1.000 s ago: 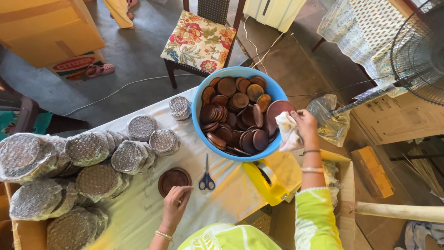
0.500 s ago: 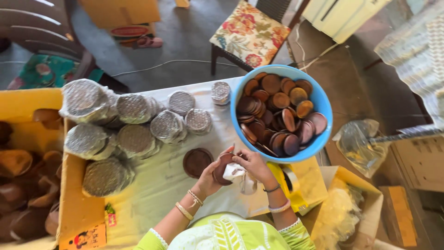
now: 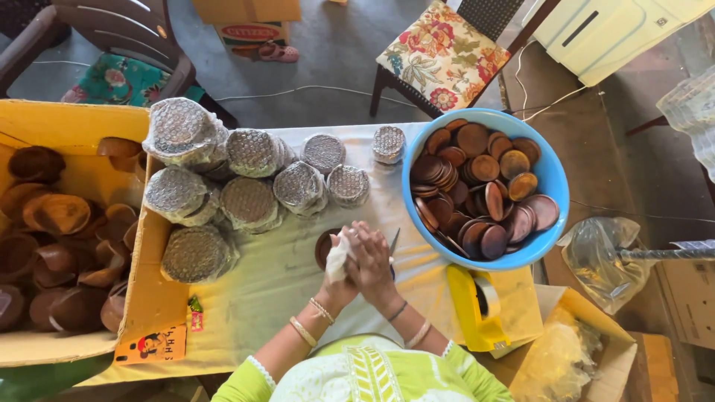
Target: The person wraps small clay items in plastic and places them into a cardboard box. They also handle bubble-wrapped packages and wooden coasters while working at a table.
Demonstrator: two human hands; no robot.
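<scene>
Head view looks straight down on a worktop (image 3: 283, 275) covered with a pale cloth, where both of the person's hands meet near the middle of the near edge. Right hand (image 3: 376, 257) and left hand (image 3: 344, 272) are clasped together around a white cloth (image 3: 337, 257), which bunches between them and pokes out toward the far left; each hand is clenched on it. Just under the hands lies a round brown wooden plate (image 3: 323, 248), flat, so it has no long axis to speak of; only its left rim shows. Beside the right hand, a thin dark blade of a pair of scissors (image 3: 393, 242) points toward the far edge. Nine round bundles in bubble wrap (image 3: 249, 201) crowd the far-left part of the worktop, the two smallest nearest the far edge. At the right edge sits a blue round basin (image 3: 555, 190) heaped with brown wooden plates, too many and too overlapped to count. Near the right corner lies a yellow tape dispenser (image 3: 473, 309), its long axis running from near to far. Off the left edge stands a yellow cardboard box (image 3: 74, 126) full of brown wooden bowls, with a small yellow printed label (image 3: 153, 344) at its near corner. A clear plastic bag (image 3: 596, 257) lies beyond the basin.
</scene>
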